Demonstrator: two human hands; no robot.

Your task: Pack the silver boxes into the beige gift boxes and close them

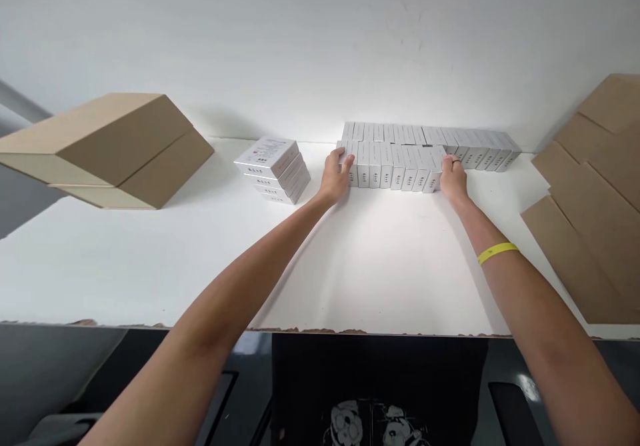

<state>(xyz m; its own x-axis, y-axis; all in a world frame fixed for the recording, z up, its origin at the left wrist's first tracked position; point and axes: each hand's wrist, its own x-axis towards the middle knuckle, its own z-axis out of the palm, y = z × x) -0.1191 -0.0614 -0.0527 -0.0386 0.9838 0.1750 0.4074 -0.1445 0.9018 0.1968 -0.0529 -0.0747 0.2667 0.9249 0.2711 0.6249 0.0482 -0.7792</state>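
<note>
Near the wall, a front row of small white boxes (386,166) stands on edge, side by side. My left hand (336,175) presses on the row's left end, and my right hand (454,177) presses on its right end, so the row is gripped between them. Behind it runs a back row of like boxes (475,147), reaching further right than the front row. Left of my left hand sits a stack of several white boxes (273,166) lying flat, slightly askew. Print shows on the boxes but is too small to read.
Two brown cardboard cartons (120,146) stand at the left of the white table (200,266). Flat brown cardboard pieces (590,213) lie at the right. The white wall (300,46) closes off the back; the table's front edge (325,331) is chipped.
</note>
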